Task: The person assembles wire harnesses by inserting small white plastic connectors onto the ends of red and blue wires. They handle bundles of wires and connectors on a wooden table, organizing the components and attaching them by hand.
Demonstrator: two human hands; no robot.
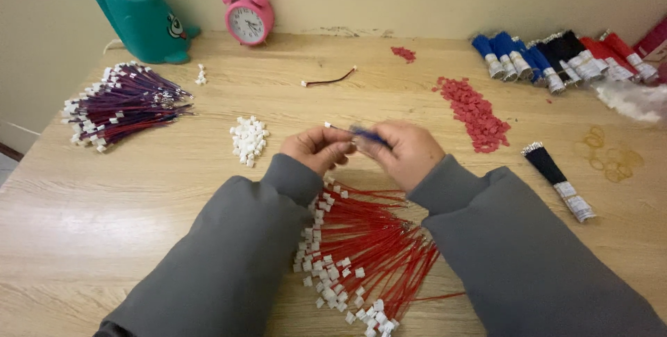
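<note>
My left hand [316, 148] and my right hand [408, 151] meet above the wooden table [139, 191], both pinching a short blue wire [367, 135] held between them. A small white connector tip [328, 126] shows at the wire's left end. Just below my hands lies a pile of red wires with white connectors [368, 247]. Left of my left hand sits a small heap of loose white connectors [249, 140]. Grey sleeves cover both forearms.
A bundle of purple and red wires [125, 104] lies at the left. Red connectors [476, 111] are heaped at the right, with blue, black and red wire bundles [556, 59] behind, one black bundle [556, 177] nearer. A pink alarm clock [247, 12] and teal pen holder [144, 23] stand at the back.
</note>
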